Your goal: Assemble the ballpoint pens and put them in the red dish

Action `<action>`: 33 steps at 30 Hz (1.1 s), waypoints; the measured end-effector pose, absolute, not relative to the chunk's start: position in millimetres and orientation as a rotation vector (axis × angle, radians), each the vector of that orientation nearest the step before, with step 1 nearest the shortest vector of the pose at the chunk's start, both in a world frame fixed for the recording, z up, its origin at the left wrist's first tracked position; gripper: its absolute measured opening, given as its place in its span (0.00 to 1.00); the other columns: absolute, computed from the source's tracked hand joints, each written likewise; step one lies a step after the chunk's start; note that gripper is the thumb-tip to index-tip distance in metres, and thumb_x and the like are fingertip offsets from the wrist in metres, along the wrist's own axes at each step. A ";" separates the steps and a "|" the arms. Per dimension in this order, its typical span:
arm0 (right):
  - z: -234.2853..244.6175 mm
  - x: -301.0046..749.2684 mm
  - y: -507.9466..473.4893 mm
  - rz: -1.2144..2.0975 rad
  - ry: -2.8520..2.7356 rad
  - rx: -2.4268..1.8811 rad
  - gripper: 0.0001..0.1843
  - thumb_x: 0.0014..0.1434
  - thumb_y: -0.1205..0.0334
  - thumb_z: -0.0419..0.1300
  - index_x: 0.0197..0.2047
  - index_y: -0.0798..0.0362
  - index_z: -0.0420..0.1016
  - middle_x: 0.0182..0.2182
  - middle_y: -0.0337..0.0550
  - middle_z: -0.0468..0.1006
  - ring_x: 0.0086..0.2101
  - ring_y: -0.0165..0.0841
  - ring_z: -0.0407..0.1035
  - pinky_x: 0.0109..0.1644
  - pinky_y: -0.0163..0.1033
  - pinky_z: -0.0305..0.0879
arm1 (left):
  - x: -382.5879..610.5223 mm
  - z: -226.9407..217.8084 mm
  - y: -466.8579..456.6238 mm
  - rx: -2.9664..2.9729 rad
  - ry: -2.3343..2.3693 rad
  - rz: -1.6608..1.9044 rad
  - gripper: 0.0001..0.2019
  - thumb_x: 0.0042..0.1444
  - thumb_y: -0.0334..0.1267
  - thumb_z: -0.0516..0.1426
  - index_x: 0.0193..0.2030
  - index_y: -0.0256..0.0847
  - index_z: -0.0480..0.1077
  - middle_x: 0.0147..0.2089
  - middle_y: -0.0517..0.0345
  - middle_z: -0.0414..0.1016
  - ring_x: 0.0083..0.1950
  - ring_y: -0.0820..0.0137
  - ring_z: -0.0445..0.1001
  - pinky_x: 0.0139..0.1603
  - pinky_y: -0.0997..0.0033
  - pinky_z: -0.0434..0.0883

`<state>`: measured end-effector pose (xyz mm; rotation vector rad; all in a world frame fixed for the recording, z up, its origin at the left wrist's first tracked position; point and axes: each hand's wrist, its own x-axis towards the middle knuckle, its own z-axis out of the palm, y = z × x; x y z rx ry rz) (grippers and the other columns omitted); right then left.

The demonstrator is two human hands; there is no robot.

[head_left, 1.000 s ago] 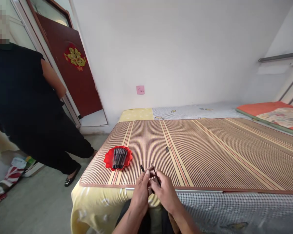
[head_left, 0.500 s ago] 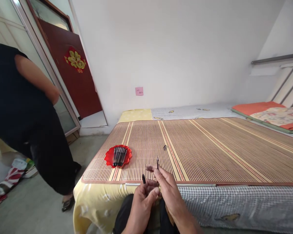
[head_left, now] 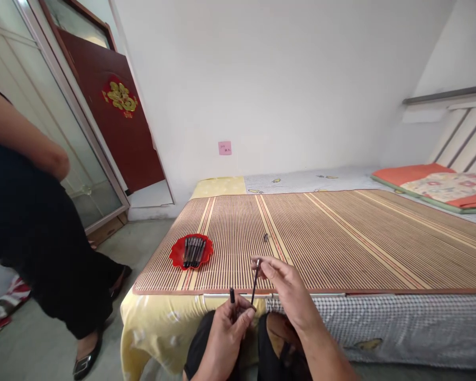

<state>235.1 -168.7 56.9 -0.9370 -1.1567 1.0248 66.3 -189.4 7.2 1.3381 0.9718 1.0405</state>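
My left hand is closed at the bed's front edge. A short black pen piece, perhaps a cap or barrel end, sticks up from its fingers. My right hand pinches the upper end of a thin dark pen refill with a pale tip. The refill slants down, its lower end at my left thumb and fingertips; whether they grip it I cannot tell. Left of my hands, a red scalloped plate holds several dark pens lying side by side. A small dark item lies on the mat beyond my right hand.
A striped bamboo mat covers the bed, over yellow and checked cloth. Folded orange bedding lies at the far right. At the left a person in dark clothes stands on the floor near the glass door. A pink note is on the wall.
My right hand has moved right and slightly up, away from my left, so more of the refill shows between them. The person at the left has shifted toward the camera's left edge.
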 end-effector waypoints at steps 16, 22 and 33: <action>34.8 246.6 -166.1 0.980 -0.899 -0.863 0.17 0.57 0.47 0.72 0.41 0.52 0.84 0.34 0.45 0.83 0.32 0.31 0.74 0.35 0.34 0.72 | 46.8 20.2 -198.5 1.344 0.968 1.011 0.30 0.69 0.61 0.46 0.60 0.38 0.69 0.40 0.53 0.77 0.29 0.71 0.67 0.30 0.71 0.59; 60.7 237.5 -178.1 0.970 -0.709 -0.705 0.15 0.54 0.50 0.75 0.39 0.50 0.85 0.34 0.42 0.82 0.32 0.29 0.75 0.35 0.33 0.73 | 43.4 18.9 -201.3 1.287 0.966 0.994 0.28 0.66 0.61 0.52 0.54 0.35 0.74 0.30 0.58 0.75 0.23 0.74 0.61 0.28 0.71 0.58; 69.2 224.4 -177.0 0.902 -0.703 -0.670 0.13 0.55 0.51 0.74 0.39 0.50 0.84 0.35 0.43 0.82 0.33 0.31 0.75 0.35 0.35 0.75 | 40.4 21.9 -205.5 1.380 0.962 0.921 0.31 0.64 0.63 0.53 0.52 0.33 0.75 0.28 0.56 0.74 0.24 0.74 0.62 0.27 0.73 0.59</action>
